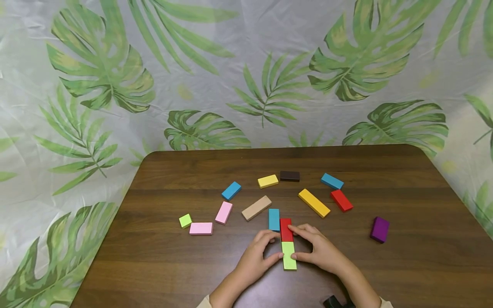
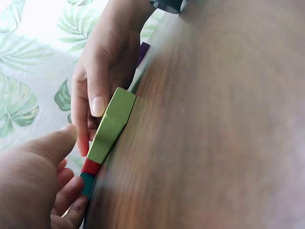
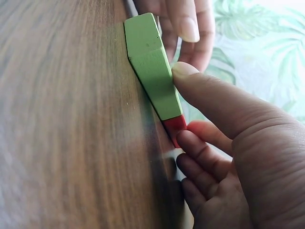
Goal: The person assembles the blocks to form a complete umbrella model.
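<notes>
A light green block (image 1: 289, 256) and a red block (image 1: 286, 230) lie end to end on the table, forming a short column. A teal block (image 1: 274, 220) sits along the red block's upper left side. On the column's right, my right hand (image 1: 321, 250) has its thumb against the green block and its index fingertip at the red one. From the left, my left hand (image 1: 256, 256) brings its thumb close to the green block's side, its other fingers bent near the teal and red blocks. The green block's near end shows in the right wrist view.
Beyond the hands lie a tan block (image 1: 256, 208), a long yellow block (image 1: 314, 203), a dark block (image 1: 289, 176) and several other coloured blocks. Pink blocks (image 1: 201, 228) are at left, a purple block (image 1: 379, 229) at right. A leaf-patterned cloth (image 1: 208, 85) hangs behind the table.
</notes>
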A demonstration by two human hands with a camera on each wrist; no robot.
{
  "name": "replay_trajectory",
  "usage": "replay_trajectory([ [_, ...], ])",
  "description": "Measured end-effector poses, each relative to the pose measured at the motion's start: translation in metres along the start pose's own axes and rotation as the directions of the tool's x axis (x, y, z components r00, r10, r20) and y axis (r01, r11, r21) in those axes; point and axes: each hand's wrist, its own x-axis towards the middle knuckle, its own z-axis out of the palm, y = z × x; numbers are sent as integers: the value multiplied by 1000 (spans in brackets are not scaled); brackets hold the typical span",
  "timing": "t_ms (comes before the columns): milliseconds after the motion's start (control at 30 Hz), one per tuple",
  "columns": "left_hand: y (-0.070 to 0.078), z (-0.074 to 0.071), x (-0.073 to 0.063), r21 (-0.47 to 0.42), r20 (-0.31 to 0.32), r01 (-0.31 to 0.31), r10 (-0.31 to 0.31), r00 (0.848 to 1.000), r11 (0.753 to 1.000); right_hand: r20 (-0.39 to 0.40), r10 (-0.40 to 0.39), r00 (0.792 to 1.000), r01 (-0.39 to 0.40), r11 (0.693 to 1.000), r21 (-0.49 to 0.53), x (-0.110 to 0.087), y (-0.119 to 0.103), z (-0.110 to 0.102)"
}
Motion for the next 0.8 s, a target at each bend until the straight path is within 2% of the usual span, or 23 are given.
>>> replay_trajectory([
  [233, -5, -5, 7, -2, -81, 85, -85, 993, 996, -6, 2, 1000, -2, 1000, -3, 0, 1, 0],
  [400, -14, -7, 13, -23, -111, 82, -84, 990, 996, 2, 3, 1000, -3, 1000, -3, 0, 0, 0],
  [567, -21, -12, 20, -23, -89, 93, -94, 992, 995, 0, 1, 1000, -1, 1000, -1, 0, 0, 0],
  [800, -30, -19, 32, -7, 11, 136, -136, 991, 991, 0, 2, 1000, -2, 1000, -1, 0, 0, 0],
])
